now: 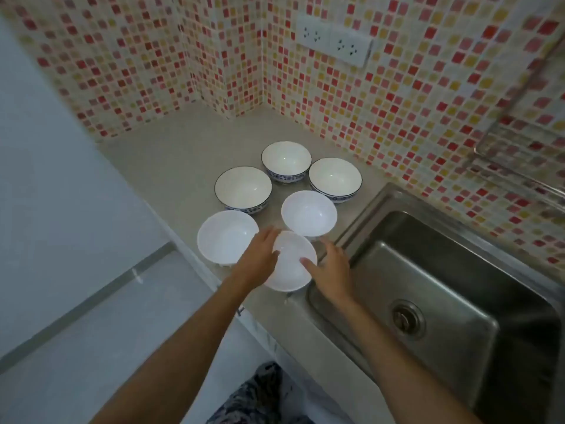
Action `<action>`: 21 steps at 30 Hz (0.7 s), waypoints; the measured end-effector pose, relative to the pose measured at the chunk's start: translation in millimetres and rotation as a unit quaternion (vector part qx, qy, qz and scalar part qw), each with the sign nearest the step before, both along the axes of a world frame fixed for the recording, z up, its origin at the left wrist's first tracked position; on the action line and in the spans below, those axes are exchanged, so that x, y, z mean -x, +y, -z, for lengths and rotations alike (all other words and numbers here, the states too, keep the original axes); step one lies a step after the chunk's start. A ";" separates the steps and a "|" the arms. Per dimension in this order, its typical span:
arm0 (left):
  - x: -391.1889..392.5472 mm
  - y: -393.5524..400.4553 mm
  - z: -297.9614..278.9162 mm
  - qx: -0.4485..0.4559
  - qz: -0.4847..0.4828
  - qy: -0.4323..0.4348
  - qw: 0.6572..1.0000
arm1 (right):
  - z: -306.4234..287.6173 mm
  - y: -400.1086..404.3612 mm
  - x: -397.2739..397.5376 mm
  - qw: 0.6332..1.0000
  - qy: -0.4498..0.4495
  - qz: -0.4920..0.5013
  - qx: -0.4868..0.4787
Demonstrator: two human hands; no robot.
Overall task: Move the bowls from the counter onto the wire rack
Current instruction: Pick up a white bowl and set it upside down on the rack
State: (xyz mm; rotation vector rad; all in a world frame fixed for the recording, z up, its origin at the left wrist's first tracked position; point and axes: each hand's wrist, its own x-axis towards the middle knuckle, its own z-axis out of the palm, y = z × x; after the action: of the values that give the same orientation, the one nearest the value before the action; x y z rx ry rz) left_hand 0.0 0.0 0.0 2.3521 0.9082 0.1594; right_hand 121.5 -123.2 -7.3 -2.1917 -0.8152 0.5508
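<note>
Several bowls stand on the grey counter (171,160). The nearest plain white bowl (292,267) sits at the counter's front by the sink, and both hands grip it. My left hand (260,258) clasps its left rim. Its right rim is held by my right hand (331,270), thumb over the edge. Two more plain white bowls lie at the left (224,237) and behind (308,213). Three blue-patterned bowls stand farther back: left (243,188), rear (286,160), right (335,179). The wire rack (519,148) hangs on the wall at the upper right, blurred.
A steel sink (458,301) with a drain lies right of the bowls. Mosaic tile walls close the corner behind, with a double socket (334,42) above. The counter's front edge drops to a grey floor (61,270) at the left.
</note>
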 end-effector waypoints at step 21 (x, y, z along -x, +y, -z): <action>-51.8 2.1 -16.4 0.080 0.083 -0.118 0.986 | -21.4 -39.2 -38.9 0.986 0.102 0.133 -0.005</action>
State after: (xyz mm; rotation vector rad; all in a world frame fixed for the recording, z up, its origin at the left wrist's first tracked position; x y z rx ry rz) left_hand 51.8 2.1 16.4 2.1911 0.5854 0.2784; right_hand 160.3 -162.4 14.1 -2.1472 -0.4083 0.6195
